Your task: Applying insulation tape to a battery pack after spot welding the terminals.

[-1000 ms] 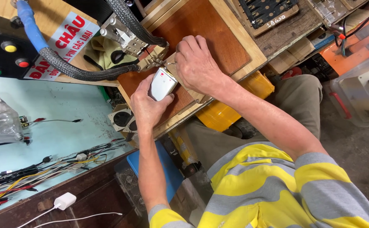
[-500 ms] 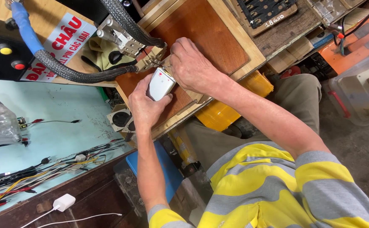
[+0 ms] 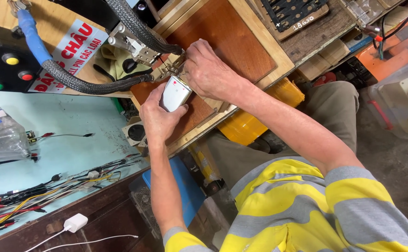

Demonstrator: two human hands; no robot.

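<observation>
**Both hands at the metal head over the wooden board**

The left hand [image 3: 159, 119] was clamped on a small silver-white pack [image 3: 175, 93], thumb on one side and fingers curled round the other, holding it upright with its top end pushed up against the metal head [image 3: 166, 69]. The pack stood over the brown wooden board [image 3: 227, 37], near the board's lower edge. The right hand [image 3: 208, 70] was closed over the head from the other side, fingers pressed together at the spot where pack and head met; what those fingers pinched could not be told, since the knuckles hid it.

Two thick braided cables [image 3: 87, 84] ran from the head towards the upper left, one of them joining a blue sleeve [image 3: 29, 32]. Beside them sat a black box [image 3: 1, 58] with yellow, red and green buttons. To the left, the pale blue desk [image 3: 69, 135] carried a clear plastic bag [image 3: 1, 135] and a tangle of thin coloured wires [image 3: 50, 186]. A white charger plug [image 3: 76, 222] lay at the desk's dark wooden front edge. A yellow container [image 3: 255, 116] showed under the board, just above the person's knee.
</observation>
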